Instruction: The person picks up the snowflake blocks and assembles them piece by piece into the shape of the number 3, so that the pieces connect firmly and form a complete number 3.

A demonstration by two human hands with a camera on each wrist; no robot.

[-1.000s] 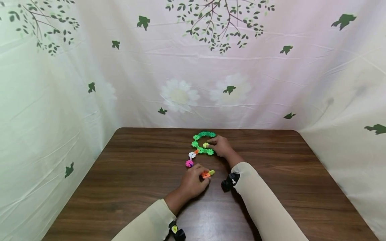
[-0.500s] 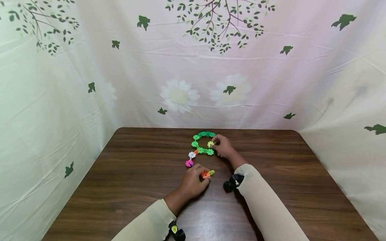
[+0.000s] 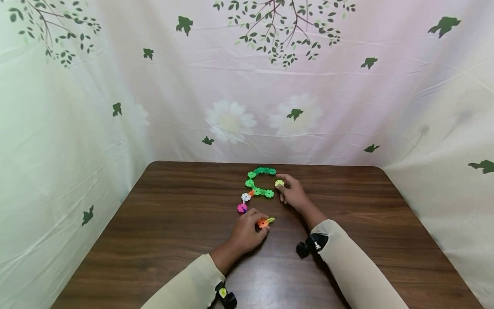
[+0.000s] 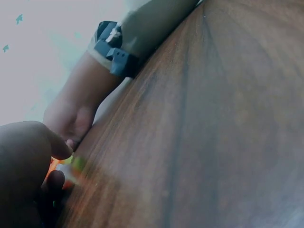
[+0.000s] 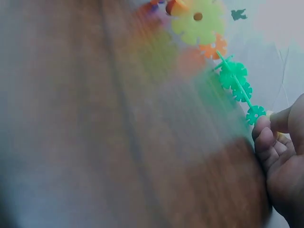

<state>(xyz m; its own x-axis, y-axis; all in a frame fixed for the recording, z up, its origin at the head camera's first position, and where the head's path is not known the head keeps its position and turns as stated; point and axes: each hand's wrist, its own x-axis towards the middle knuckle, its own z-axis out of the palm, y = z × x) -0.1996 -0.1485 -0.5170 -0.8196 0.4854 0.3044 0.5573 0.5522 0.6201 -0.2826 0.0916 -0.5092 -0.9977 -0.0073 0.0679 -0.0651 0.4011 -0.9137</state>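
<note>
Flower-shaped interlocking discs lie joined in a chain on the table. Its green discs (image 3: 249, 183) curve in a C open to the right, and an orange disc, a white disc (image 3: 245, 197) and a pink disc (image 3: 242, 208) trail toward my left hand (image 3: 244, 231). That hand grips an orange disc (image 3: 263, 223), with a yellow-green disc (image 3: 271, 219) attached and sticking out to the right. Between thumb and forefinger my right hand (image 3: 296, 196) pinches a loose pale-yellow disc (image 3: 279, 183), just right of the C's opening. In the right wrist view, fingers mostly hide this disc.
The brown wooden table (image 3: 173, 206) has rounded far corners. A printed cloth (image 3: 247, 86) with leaves, birds and flowers hangs behind it and at both sides. Each wrist carries a black camera; the right one (image 3: 308, 246) sits close over the tabletop.
My right hand has carried the pale-yellow disc rightward, from inside the green curve to outside its opening. The left hand and the chain stay in place. The head view has shifted slightly.
</note>
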